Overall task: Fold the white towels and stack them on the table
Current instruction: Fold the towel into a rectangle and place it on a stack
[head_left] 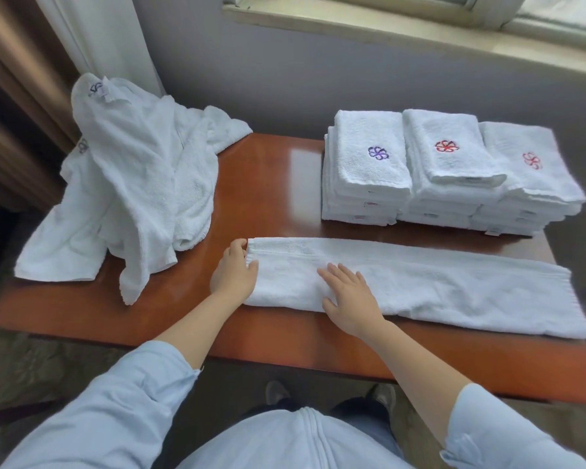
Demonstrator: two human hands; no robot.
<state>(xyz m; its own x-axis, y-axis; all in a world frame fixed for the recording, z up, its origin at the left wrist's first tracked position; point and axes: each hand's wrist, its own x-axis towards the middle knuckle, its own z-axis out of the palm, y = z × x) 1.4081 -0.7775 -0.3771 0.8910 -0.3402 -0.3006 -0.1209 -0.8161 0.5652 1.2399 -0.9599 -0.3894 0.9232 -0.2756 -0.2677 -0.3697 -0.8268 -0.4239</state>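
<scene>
A white towel (454,289), folded lengthwise into a long strip, lies across the front of the brown table (278,184). My left hand (234,270) grips the strip's left end, fingers curled over its edge. My right hand (349,292) lies flat on the strip a little to the right, fingers straight. Three stacks of folded white towels stand at the back right: one topped with a purple flower emblem (369,164), one with a red emblem (450,150), one with a pink emblem (535,170).
A heap of unfolded white towels (126,184) covers the table's left side and hangs over its left edge. A grey wall and a window sill (403,32) run behind the table. Curtains (31,79) hang at the far left.
</scene>
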